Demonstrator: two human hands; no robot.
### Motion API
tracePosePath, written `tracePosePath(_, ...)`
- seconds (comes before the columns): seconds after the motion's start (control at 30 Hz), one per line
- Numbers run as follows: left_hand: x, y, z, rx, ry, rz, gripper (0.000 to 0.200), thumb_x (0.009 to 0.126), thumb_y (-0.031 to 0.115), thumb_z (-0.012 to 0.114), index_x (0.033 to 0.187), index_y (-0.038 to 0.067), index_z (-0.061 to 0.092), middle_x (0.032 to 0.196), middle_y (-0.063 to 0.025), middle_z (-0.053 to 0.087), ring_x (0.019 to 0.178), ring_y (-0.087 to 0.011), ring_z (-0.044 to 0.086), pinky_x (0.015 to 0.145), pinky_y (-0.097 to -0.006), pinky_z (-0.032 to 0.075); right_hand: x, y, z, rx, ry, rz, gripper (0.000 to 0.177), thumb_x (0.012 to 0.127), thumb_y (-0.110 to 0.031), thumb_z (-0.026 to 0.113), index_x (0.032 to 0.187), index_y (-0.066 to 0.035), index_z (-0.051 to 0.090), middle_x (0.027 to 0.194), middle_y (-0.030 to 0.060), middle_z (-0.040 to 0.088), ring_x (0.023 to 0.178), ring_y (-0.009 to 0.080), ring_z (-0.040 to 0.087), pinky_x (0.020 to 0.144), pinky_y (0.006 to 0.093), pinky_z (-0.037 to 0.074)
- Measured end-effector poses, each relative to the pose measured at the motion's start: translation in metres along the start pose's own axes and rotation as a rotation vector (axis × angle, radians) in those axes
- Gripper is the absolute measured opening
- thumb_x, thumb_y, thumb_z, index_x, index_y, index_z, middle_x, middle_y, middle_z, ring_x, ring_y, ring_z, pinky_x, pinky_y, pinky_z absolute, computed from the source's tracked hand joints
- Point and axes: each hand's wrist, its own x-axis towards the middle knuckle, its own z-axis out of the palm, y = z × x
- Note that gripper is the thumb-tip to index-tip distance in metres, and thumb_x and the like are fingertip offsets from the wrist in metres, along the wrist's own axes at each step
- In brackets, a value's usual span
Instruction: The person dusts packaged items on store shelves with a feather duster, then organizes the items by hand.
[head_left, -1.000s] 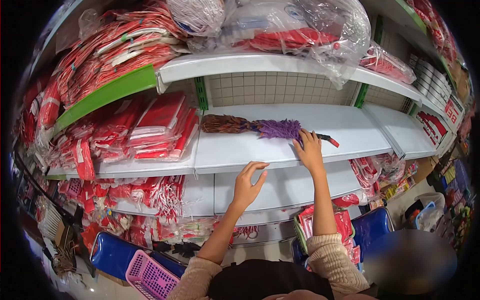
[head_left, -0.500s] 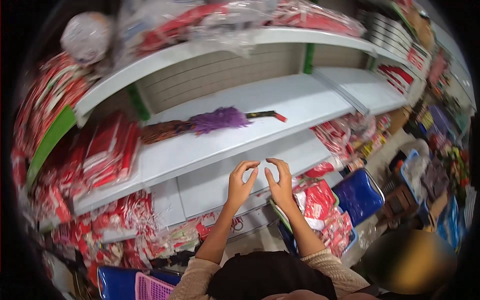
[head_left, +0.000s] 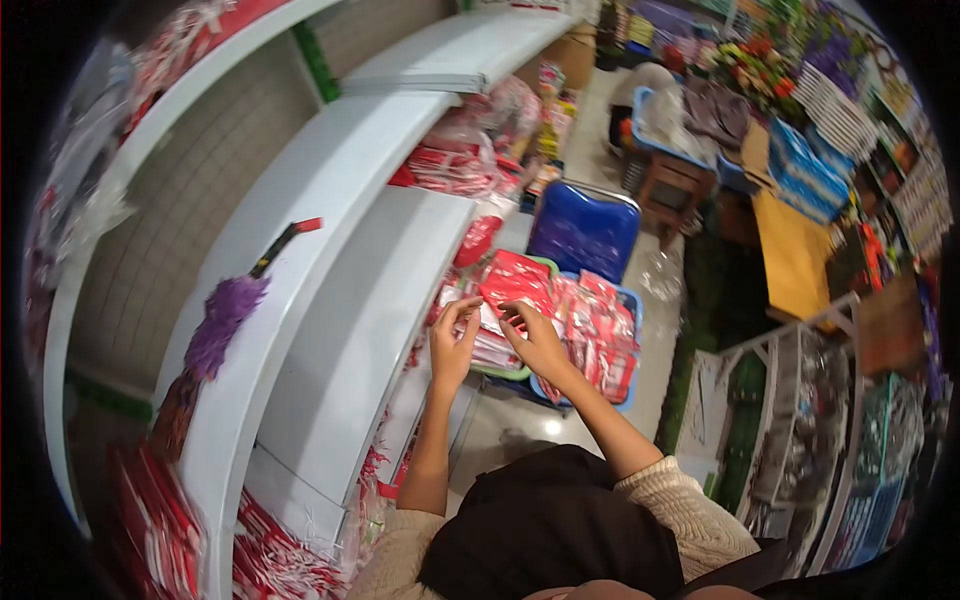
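Okay, both bare hands are down low in front of the shelving, over a pile of red plastic-wrapped packets [head_left: 520, 285] heaped in a green-rimmed plastic basket [head_left: 497, 372] at floor level. Left hand [head_left: 452, 345] shows its back to the camera, fingers [head_left: 462, 312] curled in, thumb and forefinger close together at the edge of the pile; cannot tell if they pinch a packet. Right hand [head_left: 538, 342] is just beside it, not touching it, fingers [head_left: 515, 315] bent and lightly spread, tips on or just above the same red pile; contact unclear. Cream knitted sleeves [head_left: 680, 505] cover both upper arms. Right against the green basket sits a blue-rimmed plastic basket [head_left: 628, 300] holding more red packets. Beyond both is a dark blue plastic crate [head_left: 583, 232]. To the left run white metal shelf boards [head_left: 340, 330]. On the upper board lies a purple-and-brown feather duster [head_left: 225, 315] with black handle and red tip, well apart from both hands. More red packs [head_left: 455, 165] lie further along the lower board
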Motion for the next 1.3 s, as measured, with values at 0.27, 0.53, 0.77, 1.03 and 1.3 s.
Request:
tracePosePath(0.27,-0.046,-0.067,0.054,-0.05,-0.209,-0.187,0.018,0.085,0.008,0.056,0.1,-0.001,0.06,0.096,-0.0112,0.063,0.089,-0.0183,0.061,0.079,-0.0288,0.046,-0.073,0.092,-0.026,-0.063,0.167,0.367,0.029,0.081,-0.014,0.059,0.107,0.001,0.055,0.083,0.0134,0.062,0.068,0.0231,0.06,0.063,0.0318,0.047)
tracePosePath(0.53,-0.085,-0.165,0.144,0.04,-0.421,-0.329,0.019,0.085,0.011,0.056,0.101,0.002,0.061,0.093,-0.0108,0.063,0.084,-0.0199,0.062,0.076,-0.0304,0.047,-0.142,0.225,-0.026,-0.096,0.292,0.626,0.023,0.082,-0.011,0.057,0.103,0.0,0.057,0.08,0.0139,0.06,0.07,0.0217,0.058,0.062,0.0323,0.047)
tracePosePath(0.77,-0.073,-0.221,0.205,0.302,-0.556,-0.171,0.036,0.079,0.015,0.062,0.113,0.005,0.055,0.116,-0.0151,0.051,0.11,-0.0313,0.046,0.093,-0.0385,0.036,-0.113,0.269,-0.047,-0.676,0.392,0.539,0.038,0.074,-0.017,0.063,0.108,-0.003,0.053,0.099,0.0174,0.051,0.089,0.0338,0.049,0.081,0.0415,0.04)
tracePosePath(1.03,-0.077,-0.261,0.233,0.567,-0.734,-0.192,0.061,0.074,0.032,0.064,0.131,0.028,0.043,0.133,-0.0058,0.04,0.124,-0.028,0.034,0.1,-0.0498,0.023,-0.105,0.287,-0.042,-0.427,0.227,0.8,0.072,0.072,-0.042,0.07,0.124,-0.001,0.041,0.113,0.0213,0.047,0.106,0.0385,0.048,0.088,0.0446,0.041)
tracePosePath(1.3,-0.085,-0.269,0.236,0.494,-0.662,-0.198,0.059,0.077,0.035,0.063,0.13,0.016,0.043,0.133,-0.0102,0.04,0.124,-0.0309,0.033,0.102,-0.0493,0.021,-0.119,0.302,-0.049,-0.436,0.226,0.881,0.03,0.081,-0.016,0.056,0.106,0.001,0.055,0.081,0.0228,0.061,0.076,0.0393,0.06,0.068,0.0455,0.047)
